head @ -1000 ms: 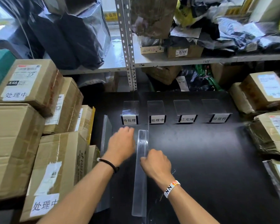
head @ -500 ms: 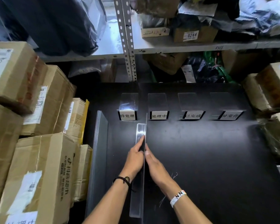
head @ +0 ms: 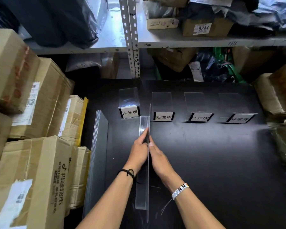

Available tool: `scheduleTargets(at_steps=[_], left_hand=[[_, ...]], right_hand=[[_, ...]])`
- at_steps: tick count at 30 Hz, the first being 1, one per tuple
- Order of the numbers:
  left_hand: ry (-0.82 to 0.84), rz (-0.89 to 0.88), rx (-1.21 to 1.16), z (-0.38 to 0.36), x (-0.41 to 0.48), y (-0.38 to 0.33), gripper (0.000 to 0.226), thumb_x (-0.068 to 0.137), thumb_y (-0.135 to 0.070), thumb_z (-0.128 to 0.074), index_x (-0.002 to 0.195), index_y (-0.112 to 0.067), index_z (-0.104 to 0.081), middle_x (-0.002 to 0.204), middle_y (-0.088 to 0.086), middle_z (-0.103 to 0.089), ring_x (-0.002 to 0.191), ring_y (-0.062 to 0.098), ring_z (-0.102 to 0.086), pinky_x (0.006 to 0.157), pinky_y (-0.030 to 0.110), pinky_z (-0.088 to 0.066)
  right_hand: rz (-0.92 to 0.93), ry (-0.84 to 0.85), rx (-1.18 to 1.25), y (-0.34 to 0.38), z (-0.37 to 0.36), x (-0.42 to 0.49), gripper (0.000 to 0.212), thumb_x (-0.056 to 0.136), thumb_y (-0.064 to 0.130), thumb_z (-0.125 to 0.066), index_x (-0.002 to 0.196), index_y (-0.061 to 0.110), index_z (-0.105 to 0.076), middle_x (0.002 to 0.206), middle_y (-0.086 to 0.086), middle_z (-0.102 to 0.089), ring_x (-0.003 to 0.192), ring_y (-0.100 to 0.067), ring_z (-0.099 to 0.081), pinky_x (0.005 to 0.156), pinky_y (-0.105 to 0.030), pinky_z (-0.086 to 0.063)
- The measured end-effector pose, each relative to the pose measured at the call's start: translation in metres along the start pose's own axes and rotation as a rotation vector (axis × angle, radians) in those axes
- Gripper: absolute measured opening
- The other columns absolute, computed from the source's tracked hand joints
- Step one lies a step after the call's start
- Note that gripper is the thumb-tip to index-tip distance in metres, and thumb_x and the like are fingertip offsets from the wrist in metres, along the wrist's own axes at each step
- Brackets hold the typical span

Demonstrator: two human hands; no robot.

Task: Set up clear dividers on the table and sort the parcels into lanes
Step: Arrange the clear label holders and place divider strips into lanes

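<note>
We were in a parcel depot's stockroom: a slotted steel shelving upright point(head: 130, 38) carried grey shelves point(head: 205, 42) heaped with black and grey mailer bags point(head: 267, 14) and a carton point(head: 205, 28) numbered 0244. Taped cardboard boxes point(head: 45, 100) bearing shipping labels and barcodes were stacked at both sides of a black table point(head: 221, 162), where four clear sign holders point(head: 163, 115) carried printed status cards

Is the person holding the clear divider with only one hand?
No, the left hand and the right hand press flat against opposite sides of the upright clear divider.
</note>
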State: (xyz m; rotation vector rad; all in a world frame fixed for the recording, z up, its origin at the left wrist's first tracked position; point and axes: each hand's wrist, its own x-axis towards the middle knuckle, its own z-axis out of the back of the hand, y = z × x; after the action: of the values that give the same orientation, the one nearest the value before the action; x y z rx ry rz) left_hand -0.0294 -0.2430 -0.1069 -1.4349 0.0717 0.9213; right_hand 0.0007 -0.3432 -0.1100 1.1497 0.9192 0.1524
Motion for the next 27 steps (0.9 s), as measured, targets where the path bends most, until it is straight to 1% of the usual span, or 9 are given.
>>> scheduleTargets(at_steps=[5,11,13,16,18,21,22,25,27], left_hand=[[0.008,0.014,-0.026,-0.002,0.004,0.004,0.069,0.098,0.004,-0.041,0.152,-0.039,-0.051,0.15,-0.003,-0.06,0.137,0.014,-0.056,0.12,0.038,-0.042],[0.002,-0.002,-0.054,-0.006,0.022,-0.002,0.067,0.099,0.003,-0.041,0.151,-0.037,-0.054,0.151,0.011,-0.057,0.141,0.027,-0.054,0.12,0.044,-0.041],[-0.002,-0.01,-0.047,-0.005,0.029,-0.006,0.066,0.099,0.002,-0.042,0.151,-0.038,-0.053,0.151,0.008,-0.058,0.139,0.024,-0.055,0.118,0.042,-0.043],[-0.001,-0.02,-0.052,-0.004,0.037,-0.01,0.064,0.1,0.0,-0.043,0.15,-0.039,-0.054,0.15,0.004,-0.06,0.137,0.021,-0.057,0.116,0.039,-0.046],[-0.005,-0.021,-0.053,-0.004,0.041,-0.011,0.064,0.1,-0.002,-0.044,0.149,-0.042,-0.054,0.149,0.002,-0.061,0.132,0.017,-0.061,0.11,0.031,-0.05],[-0.007,-0.014,-0.053,-0.004,0.043,-0.012,0.063,0.101,-0.005,-0.045,0.148,-0.047,-0.054,0.148,0.001,-0.062,0.115,0.01,-0.068,0.081,0.013,-0.053],[-0.008,-0.015,-0.048,-0.004,0.041,-0.013,0.064,0.101,-0.006,-0.045,0.148,-0.047,-0.053,0.148,-0.001,-0.062,0.115,0.008,-0.068,0.079,0.011,-0.052],[-0.019,-0.016,-0.005,-0.006,0.023,-0.01,0.067,0.099,-0.002,-0.043,0.152,-0.043,-0.049,0.15,-0.008,-0.06,0.132,0.008,-0.059,0.107,0.019,-0.047],[-0.019,-0.022,0.006,-0.006,0.002,0.001,0.069,0.098,0.002,-0.043,0.153,-0.04,-0.05,0.151,-0.01,-0.058,0.136,0.004,-0.055,0.116,0.025,-0.043]], right_hand=[[-0.007,-0.012,-0.007,-0.006,0.002,0.001,0.048,0.114,0.043,-0.03,0.161,0.039,-0.032,0.163,0.018,-0.037,0.146,0.005,-0.031,0.123,-0.022,-0.023],[-0.014,-0.009,0.0,0.006,0.006,0.015,0.048,0.114,0.044,-0.029,0.162,0.039,-0.03,0.164,0.019,-0.036,0.14,0.009,-0.029,0.116,-0.016,-0.022],[-0.011,-0.012,-0.01,0.01,0.008,0.021,0.049,0.113,0.044,-0.029,0.162,0.04,-0.029,0.163,0.017,-0.037,0.14,0.008,-0.03,0.116,-0.017,-0.023],[-0.01,-0.011,-0.009,0.014,0.01,0.028,0.05,0.114,0.045,-0.027,0.163,0.039,-0.029,0.164,0.015,-0.037,0.149,0.001,-0.031,0.122,-0.021,-0.023],[-0.012,-0.013,0.005,0.015,0.01,0.032,0.05,0.114,0.044,-0.027,0.163,0.037,-0.031,0.165,0.015,-0.037,0.151,-0.002,-0.032,0.124,-0.024,-0.023],[-0.009,-0.019,0.022,0.015,0.01,0.037,0.049,0.113,0.045,-0.028,0.162,0.039,-0.033,0.165,0.016,-0.037,0.15,0.0,-0.032,0.126,-0.027,-0.024],[-0.008,-0.019,0.028,0.015,0.01,0.038,0.049,0.113,0.046,-0.028,0.162,0.04,-0.033,0.164,0.017,-0.037,0.148,0.003,-0.032,0.124,-0.024,-0.024],[-0.005,-0.017,0.047,0.012,0.01,0.039,0.049,0.113,0.046,-0.029,0.161,0.04,-0.034,0.161,0.019,-0.04,0.138,0.009,-0.035,0.114,-0.017,-0.025],[-0.01,-0.026,0.061,0.011,0.01,0.039,0.049,0.113,0.045,-0.03,0.161,0.037,-0.034,0.16,0.018,-0.041,0.137,0.008,-0.036,0.114,-0.017,-0.025]])
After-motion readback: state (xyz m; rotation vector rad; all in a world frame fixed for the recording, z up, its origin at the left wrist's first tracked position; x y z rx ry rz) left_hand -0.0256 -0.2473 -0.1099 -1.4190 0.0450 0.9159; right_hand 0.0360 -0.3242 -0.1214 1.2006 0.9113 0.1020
